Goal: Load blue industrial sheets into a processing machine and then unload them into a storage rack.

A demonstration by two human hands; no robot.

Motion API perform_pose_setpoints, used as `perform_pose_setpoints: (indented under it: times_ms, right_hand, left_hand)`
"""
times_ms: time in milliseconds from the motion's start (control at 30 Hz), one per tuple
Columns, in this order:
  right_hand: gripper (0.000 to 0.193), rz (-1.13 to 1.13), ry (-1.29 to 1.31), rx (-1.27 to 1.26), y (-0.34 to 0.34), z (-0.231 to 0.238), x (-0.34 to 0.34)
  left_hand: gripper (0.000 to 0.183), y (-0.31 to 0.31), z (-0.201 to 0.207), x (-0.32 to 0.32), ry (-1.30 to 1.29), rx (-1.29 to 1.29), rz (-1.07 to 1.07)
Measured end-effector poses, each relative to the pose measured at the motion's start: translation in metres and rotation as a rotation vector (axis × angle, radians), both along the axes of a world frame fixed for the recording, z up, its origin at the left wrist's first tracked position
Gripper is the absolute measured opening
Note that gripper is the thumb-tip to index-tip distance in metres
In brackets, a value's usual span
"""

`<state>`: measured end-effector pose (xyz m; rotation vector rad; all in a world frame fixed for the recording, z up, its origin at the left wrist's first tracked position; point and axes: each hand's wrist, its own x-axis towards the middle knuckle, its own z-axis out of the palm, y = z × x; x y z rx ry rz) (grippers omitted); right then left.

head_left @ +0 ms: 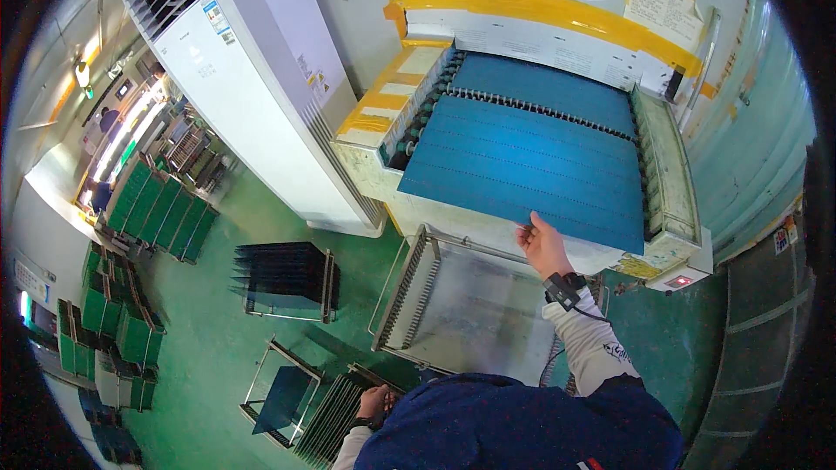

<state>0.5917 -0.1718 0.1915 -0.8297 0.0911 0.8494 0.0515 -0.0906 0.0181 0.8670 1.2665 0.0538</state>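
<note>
A large blue panel point(531, 165) with dotted lines lies on the roller conveyor machine, its near edge jutting toward me. My right hand point(543, 245) is at that near edge, thumb and fingers closed on it. Behind it, a second blue panel point(549, 80) rests on the rollers farther in. Low in the view, my left hand point(374, 402) is closed at the top of a slotted rack point(335, 413) holding several thin upright panels. My body partly hides that hand, so what its fingers grip does not show.
Below the machine's front stands a metal-framed cart point(475, 300) with a pale flat top and toothed side rails. Racks of dark panels point(283, 274) and a single blue panel point(283, 396) stand on the green floor. A tall white air conditioner point(261, 78) flanks the machine's left.
</note>
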Motion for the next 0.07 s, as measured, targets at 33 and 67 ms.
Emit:
perform_pose_setpoints:
  times_ms: [33, 67]
  right_hand:
    - [0.021, -0.002, 0.001, -0.002, 0.0002, -0.0006, 0.0014]
    - [0.024, -0.004, 0.004, -0.009, -0.0006, -0.0024, 0.0025]
  left_hand:
    - [0.029, 0.0005, -0.0045, -0.0021, -0.013, -0.041, 0.026]
    - [0.029, 0.0007, -0.0049, -0.0004, 0.044, -0.055, 0.029]
